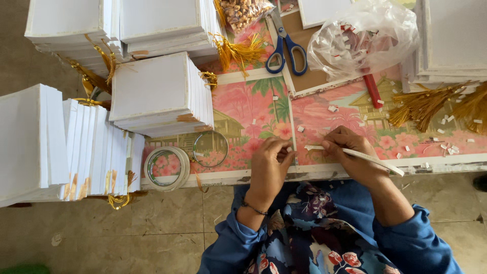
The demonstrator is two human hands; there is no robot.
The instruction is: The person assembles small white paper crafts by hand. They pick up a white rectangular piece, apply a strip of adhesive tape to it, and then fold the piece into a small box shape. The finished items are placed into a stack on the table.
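Clear plastic bag [362,38] of white scraps top right, clear nut packet [243,11] top centre

We cannot tell what the left hand [268,165] pinches beside the strip [355,153]; the bag's [362,38] contents are blurred, and the frame's top edge crops the bag.

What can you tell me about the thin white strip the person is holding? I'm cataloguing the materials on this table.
The white strip is long, narrow and flat, and looks like paper or tape backing. It lies nearly level, slanting down to the right over the table's near edge. The right hand pinches it near its left end, and the rest runs out past that wrist. The left hand is close by its left tip; whether it touches is unclear.
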